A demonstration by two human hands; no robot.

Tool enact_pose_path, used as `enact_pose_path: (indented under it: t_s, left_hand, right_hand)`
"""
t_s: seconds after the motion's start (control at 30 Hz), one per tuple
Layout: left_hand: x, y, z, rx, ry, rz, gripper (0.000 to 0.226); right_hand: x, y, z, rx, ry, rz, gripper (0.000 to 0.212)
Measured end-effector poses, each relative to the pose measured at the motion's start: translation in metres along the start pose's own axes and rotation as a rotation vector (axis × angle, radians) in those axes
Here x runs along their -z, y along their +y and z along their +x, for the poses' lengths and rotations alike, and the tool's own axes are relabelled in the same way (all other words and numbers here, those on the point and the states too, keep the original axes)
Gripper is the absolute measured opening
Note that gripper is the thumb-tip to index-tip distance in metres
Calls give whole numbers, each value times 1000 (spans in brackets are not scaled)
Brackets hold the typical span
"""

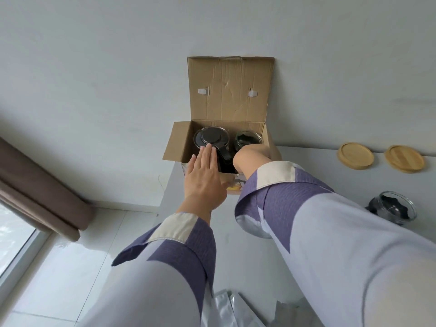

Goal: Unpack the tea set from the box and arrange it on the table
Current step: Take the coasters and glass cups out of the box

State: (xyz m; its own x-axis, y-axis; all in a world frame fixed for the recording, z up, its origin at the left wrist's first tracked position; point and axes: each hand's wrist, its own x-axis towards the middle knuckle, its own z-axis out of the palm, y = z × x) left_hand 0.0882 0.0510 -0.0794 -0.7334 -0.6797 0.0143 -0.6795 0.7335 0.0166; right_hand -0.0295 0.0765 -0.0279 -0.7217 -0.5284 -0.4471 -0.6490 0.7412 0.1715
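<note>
An open cardboard box point(219, 147) stands at the far left corner of the white tabletop point(306, 166), its lid flap up against the wall. Inside sit a glass teapot point(211, 138) with a dark lid and, to its right, a glass cup point(247, 138). The left hand point(204, 177) lies flat, fingers straight, fingertips touching the teapot lid. The right hand point(251, 159) reaches into the box; its grip cannot be told. Two wooden coasters point(355, 155) and another glass cup point(392, 208) rest on the tabletop to the right.

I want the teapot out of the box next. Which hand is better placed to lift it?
Right. The right hand already reaches down inside the box beside the teapot, by its handle; the left hand lies flat, fingertips only on the lid.
</note>
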Motion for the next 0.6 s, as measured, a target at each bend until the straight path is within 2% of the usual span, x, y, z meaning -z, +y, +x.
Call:
enact_pose_path:
  t_s: [0.2, 0.33, 0.4, 0.53, 0.6]
  left_hand:
    - [0, 2, -1, 9, 4, 0, 87]
    - [3, 2, -1, 12, -8, -8, 90]
    - [4, 3, -2, 7, -7, 0, 92]
    - [8, 5, -4, 9, -4, 3, 94]
    - [8, 6, -5, 14, -12, 8, 93]
  right_hand:
    - [18, 6, -7, 44, -34, 87, 28]
    - [32, 14, -14, 176, 22, 5, 50]
    - [37, 27, -20, 157, 84, 125, 59]
    - [34, 55, -23, 140, 106, 549, 87]
    - [29, 64, -23, 122, 133, 721, 92]
